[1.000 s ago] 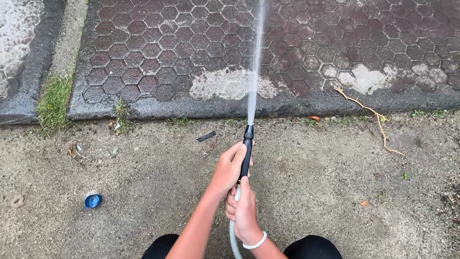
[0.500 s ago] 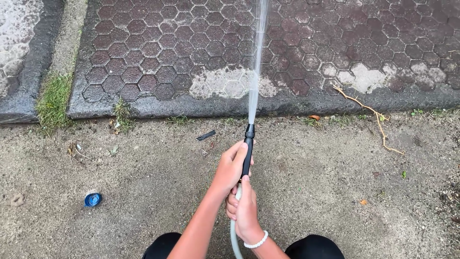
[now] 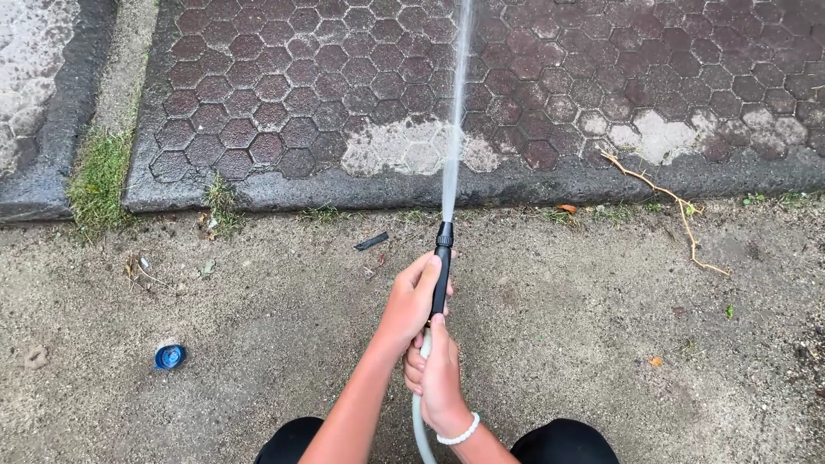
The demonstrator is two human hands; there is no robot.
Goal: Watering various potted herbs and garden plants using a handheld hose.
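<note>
Paving kerb — nozzle just short

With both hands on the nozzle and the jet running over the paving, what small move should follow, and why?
Probably tilt the nozzle down slightly: the water jet passes over the pale patch on the paving. The left hand and right hand grip firmly.

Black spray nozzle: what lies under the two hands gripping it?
Under the left hand the black spray nozzle carries on, its middle covered. The right hand wraps its rear end and the pale hose; their joint is hidden.
</note>
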